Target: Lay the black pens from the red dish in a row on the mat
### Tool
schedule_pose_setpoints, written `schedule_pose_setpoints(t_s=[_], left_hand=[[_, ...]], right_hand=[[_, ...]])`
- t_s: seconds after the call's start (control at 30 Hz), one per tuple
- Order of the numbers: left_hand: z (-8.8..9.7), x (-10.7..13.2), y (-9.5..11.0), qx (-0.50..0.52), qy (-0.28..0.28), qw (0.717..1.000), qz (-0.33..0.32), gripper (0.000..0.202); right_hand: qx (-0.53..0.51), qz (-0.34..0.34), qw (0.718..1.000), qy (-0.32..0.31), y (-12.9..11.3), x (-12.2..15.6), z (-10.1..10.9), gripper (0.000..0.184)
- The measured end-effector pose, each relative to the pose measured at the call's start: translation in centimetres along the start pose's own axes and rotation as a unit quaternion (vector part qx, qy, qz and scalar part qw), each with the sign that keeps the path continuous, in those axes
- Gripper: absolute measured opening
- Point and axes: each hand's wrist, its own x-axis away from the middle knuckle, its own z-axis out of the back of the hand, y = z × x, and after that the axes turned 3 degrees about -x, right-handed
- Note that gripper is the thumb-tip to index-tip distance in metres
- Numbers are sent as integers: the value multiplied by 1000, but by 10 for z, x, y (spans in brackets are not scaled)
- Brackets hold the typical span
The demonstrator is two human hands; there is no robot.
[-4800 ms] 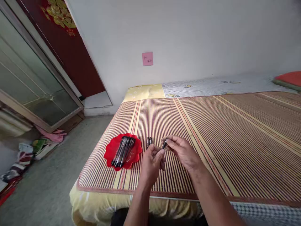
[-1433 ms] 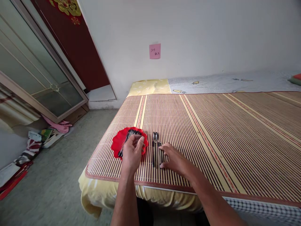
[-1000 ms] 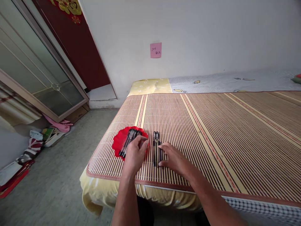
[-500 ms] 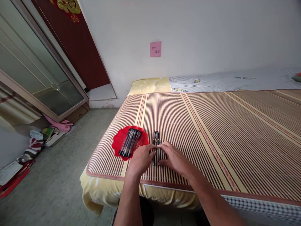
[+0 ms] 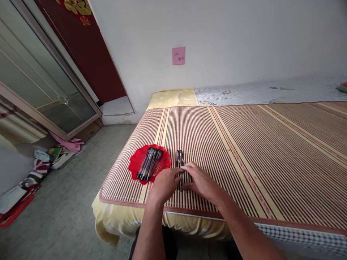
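Two dark capped pens (image 5: pixel 177 156) lie side by side on the striped bamboo mat (image 5: pixel 195 133), caps pointing away from me. My left hand (image 5: pixel 165 183) reaches over them from the left, its finger and thumb closed at the left pen's barrel. From the other side, my right hand (image 5: pixel 199 180) has its thumb and forefinger bent against the right pen (image 5: pixel 181 155). My fingers cover the middle of both pens. To the left, a red scalloped plate (image 5: pixel 133 167) holds a bundle of several similar pens (image 5: pixel 149 164).
The mat covers a bed with a yellow sheet (image 5: pixel 116 220) hanging over its near edge. A pink note (image 5: pixel 178 56) is stuck on the white wall (image 5: pixel 230 39). Clothes and papers (image 5: pixel 40 166) lie on the floor at left, below a glass-panelled door (image 5: pixel 51 76).
My left hand has shifted slightly right, its fingertips now reaching across the pens. The right hand and the bundle on the plate have hardly moved.
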Motion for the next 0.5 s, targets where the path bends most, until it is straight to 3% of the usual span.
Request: schedule_pose_setpoints(t_s=[0.5], left_hand=[[2,0,4,-36,-15,999,15,34]], right_hand=[[-50,-5,999,-12,14,0,0,79]])
